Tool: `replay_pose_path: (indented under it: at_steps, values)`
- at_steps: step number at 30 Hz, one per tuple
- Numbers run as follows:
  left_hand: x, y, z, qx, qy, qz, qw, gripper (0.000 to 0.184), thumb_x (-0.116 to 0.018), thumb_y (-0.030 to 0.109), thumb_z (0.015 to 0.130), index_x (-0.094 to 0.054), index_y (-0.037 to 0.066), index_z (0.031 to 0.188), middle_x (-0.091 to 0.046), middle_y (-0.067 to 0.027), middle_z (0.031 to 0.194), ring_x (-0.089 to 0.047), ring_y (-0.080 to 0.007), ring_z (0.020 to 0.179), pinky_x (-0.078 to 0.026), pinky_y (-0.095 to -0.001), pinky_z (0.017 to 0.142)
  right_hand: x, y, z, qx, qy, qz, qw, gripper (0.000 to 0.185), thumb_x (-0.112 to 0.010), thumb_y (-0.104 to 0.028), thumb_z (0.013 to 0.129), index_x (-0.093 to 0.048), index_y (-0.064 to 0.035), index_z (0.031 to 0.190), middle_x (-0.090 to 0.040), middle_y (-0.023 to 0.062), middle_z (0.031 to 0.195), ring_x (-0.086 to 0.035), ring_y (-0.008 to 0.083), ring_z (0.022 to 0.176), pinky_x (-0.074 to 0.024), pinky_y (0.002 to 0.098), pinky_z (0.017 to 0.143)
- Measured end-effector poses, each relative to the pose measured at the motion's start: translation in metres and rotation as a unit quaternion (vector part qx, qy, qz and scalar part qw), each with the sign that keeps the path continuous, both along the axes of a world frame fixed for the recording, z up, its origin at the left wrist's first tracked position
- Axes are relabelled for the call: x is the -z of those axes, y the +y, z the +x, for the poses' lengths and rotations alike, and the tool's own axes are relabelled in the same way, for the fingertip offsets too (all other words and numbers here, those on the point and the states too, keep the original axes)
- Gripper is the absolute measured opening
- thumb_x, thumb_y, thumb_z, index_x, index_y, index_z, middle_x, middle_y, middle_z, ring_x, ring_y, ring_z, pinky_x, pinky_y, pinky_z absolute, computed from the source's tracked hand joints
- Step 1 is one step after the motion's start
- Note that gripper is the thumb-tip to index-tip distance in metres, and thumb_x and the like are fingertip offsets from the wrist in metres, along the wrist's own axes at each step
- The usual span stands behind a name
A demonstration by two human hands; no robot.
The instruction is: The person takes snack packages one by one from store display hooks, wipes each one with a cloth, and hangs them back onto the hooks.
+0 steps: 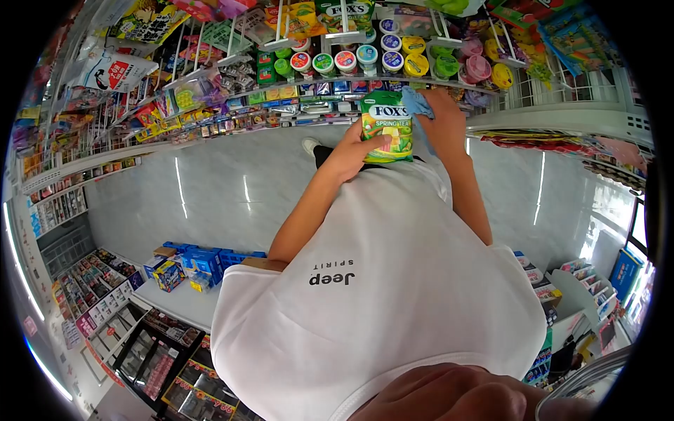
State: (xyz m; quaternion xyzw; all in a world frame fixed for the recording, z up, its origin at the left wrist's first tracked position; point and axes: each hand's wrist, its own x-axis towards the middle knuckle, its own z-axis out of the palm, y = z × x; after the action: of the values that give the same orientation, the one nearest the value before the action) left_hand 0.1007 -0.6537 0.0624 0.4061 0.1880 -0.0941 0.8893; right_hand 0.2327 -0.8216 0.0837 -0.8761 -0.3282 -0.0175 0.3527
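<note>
My left hand [349, 152] grips a green bag of candy [390, 125] marked FOX'S SPRING TEA, its thumb lying across the lower front. The bag is upright before my waist, close to the shelf edge. A crumpled blue cloth [417, 103] is bunched in my right hand [444, 111], at the bag's upper right side. Whether the cloth presses on the bag is hard to tell. The fingertips of my right hand are partly hidden. Just beyond the bag, a row of small round tubs [345, 62] lines the shelf.
Hanging snack bags [116, 72] and boxed sweets fill the shelves ahead and to the left. A similar green FOX'S bag [344, 15] hangs above the tubs. Behind me stand a white counter [189, 300] with blue boxes [203, 265] and a display case [151, 354]. Grey floor tiles [210, 189] lie between.
</note>
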Motion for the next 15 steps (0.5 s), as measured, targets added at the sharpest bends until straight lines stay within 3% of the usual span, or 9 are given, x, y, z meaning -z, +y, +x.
replay_pose_path:
  at_steps: [5,6,9,15]
  values:
    - [-0.002,0.001,0.005,-0.032,0.067,-0.088,0.993,0.039,-0.058,0.018,0.099,-0.046,0.008,0.135,-0.059,-0.0064,0.126,-0.060,-0.0199,0.114,-0.051,-0.0375,0.096,-0.001,0.010,-0.019,-0.049,-0.002,0.016,0.999,0.044,-0.075,-0.006,0.068,-0.065,-0.0123,0.111,-0.062,0.0068,0.098,-0.063,0.0296,0.089,-0.0521,0.0387,0.072]
    - [-0.006,0.000,0.006,-0.048,0.079,-0.084,0.992,0.039,-0.054,0.027,0.102,-0.046,0.010,0.136,-0.059,-0.0065,0.127,-0.060,-0.0212,0.115,-0.051,-0.0391,0.097,0.000,0.012,-0.020,-0.051,0.015,0.022,0.998,0.044,-0.076,-0.007,0.068,-0.065,-0.0125,0.111,-0.062,0.0066,0.098,-0.063,0.0297,0.089,-0.0521,0.0388,0.072]
    - [0.000,0.003,0.009,-0.062,0.099,-0.145,0.983,0.040,-0.052,0.031,0.103,-0.045,0.009,0.136,-0.058,-0.0071,0.128,-0.061,-0.0217,0.115,-0.050,-0.0395,0.098,0.003,0.016,-0.021,-0.036,-0.015,0.029,0.999,0.043,-0.076,-0.008,0.068,-0.066,-0.0141,0.110,-0.061,0.0049,0.097,-0.062,0.0278,0.090,-0.0521,0.0378,0.072]
    - [0.002,0.011,0.017,-0.085,0.072,-0.162,0.981,0.046,-0.044,0.041,0.104,-0.050,0.005,0.133,-0.061,-0.0096,0.125,-0.062,-0.0222,0.112,-0.051,-0.0392,0.098,-0.004,0.027,-0.043,-0.196,-0.048,0.014,0.979,0.038,-0.073,-0.009,0.068,-0.068,-0.0177,0.105,-0.060,0.0010,0.093,-0.059,0.0221,0.091,-0.0517,0.0354,0.070]
